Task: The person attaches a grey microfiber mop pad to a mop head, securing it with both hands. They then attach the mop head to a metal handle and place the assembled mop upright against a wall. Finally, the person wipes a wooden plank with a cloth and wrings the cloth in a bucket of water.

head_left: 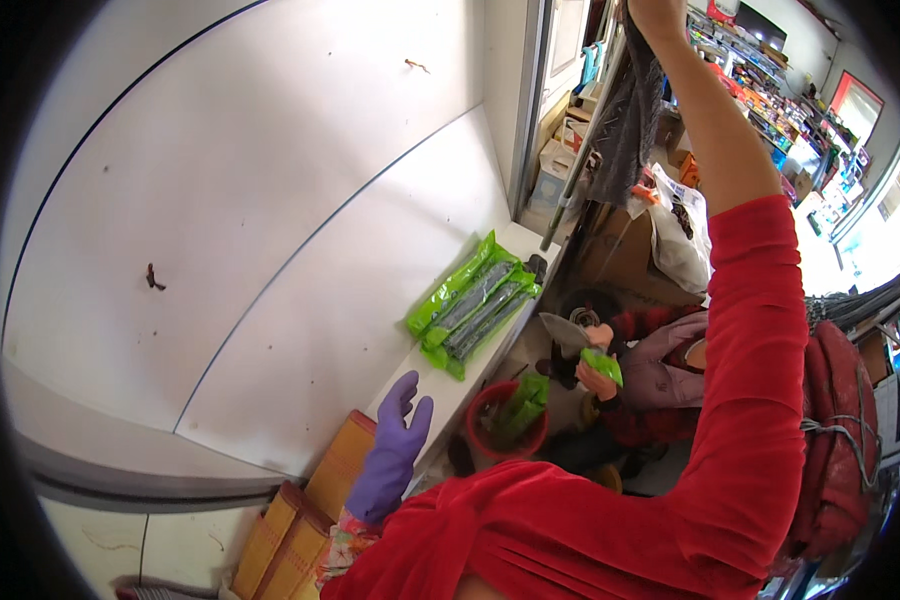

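My left hand (395, 450), in a purple rubber glove, is open with its fingers slightly bent and holds nothing. Nearest to it, on a narrow white ledge (453, 398), lie long green plastic packages (475, 303) with dark contents showing through. My right arm, in a red sleeve, stretches up to the top edge. There my bare right hand (660, 16) closes on a dark grey cloth (627, 125) that hangs down beside a metal pole. The picture's edge cuts off part of this hand.
A co-worker (660, 365) sits below, holding a broad knife (565, 332) and a green package (602, 368). A red basin (480, 440) contains green wrapping. Tan boxes (342, 462) stand by my left arm. A white plastic bag (682, 230) and packed shelves (760, 90) lie beyond.
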